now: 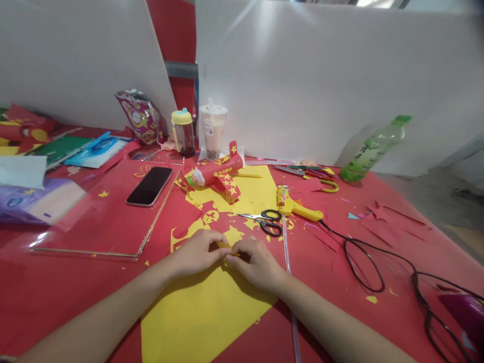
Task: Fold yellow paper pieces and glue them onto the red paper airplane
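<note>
Over a large yellow sheet (196, 317), my left hand (202, 252) and my right hand (257, 259) meet, both pinching a small yellow paper piece (224, 245) between thumbs and fingers. Its shape is mostly hidden by the fingers. Black-handled scissors (264, 220) lie just beyond my right hand, beside yellow scraps. Farther back, a red paper airplane model (219, 174) with yellow stars rests on another yellow sheet (260, 189). A yellow glue gun (298, 205) lies right of the scissors, near a clear glue stick (286, 247).
A phone (149, 186) and tissue pack (38, 201) are at left. Behind stand a snack bag (139, 116), yellow-lidded bottle (184, 133) and milk tea cup (214, 131). A green bottle (372, 151) leans against the white board; a black cable (381, 247) loops at right.
</note>
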The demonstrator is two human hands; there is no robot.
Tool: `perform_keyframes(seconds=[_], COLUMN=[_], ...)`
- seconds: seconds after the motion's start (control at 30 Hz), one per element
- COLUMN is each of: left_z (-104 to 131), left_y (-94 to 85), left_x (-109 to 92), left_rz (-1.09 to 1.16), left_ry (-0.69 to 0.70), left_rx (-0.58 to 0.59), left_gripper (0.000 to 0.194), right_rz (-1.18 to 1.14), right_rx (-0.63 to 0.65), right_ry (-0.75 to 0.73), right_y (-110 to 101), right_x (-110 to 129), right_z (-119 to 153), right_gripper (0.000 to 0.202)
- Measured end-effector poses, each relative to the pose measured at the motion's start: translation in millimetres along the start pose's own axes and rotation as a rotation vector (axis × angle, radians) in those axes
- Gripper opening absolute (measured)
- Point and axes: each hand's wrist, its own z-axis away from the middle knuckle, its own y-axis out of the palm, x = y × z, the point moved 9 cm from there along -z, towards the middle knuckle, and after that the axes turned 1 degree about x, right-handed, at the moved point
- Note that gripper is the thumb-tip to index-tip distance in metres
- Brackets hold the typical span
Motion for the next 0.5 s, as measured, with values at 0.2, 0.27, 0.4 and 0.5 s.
perform_keyframes(seconds=[0.2,0.27,0.4,0.5], left_z=[0.7,1.2,1.5,1.5], left_y=[-2.9,-5.0,-9.2,-13.5], left_x=[-2.9,-2.4,3.2,8.6], left_rz=[-0.009,-0.005,0.095,0.259], left_ry=[0.012,0.007,-0.016,-0.028], left_rx=[-0.046,-0.076,-0.147,-0.216], left_gripper=[0.019,0.019,0.016,0.015], right_rz=[0.023,0.036,0.083,0.039], right_rx=[-0.061,-0.088,-0.099,-0.116], right_ry=[-0.015,-0.041,-0.061,-0.015], right_y=[-4.7,-6.3,-6.0,-8.1], right_x=[0.0,1.3,2.6,-1.3], right_z=[0.2,0.5,0.6,-0.1], right_gripper=[0.022,0.023,0.028,0.028])
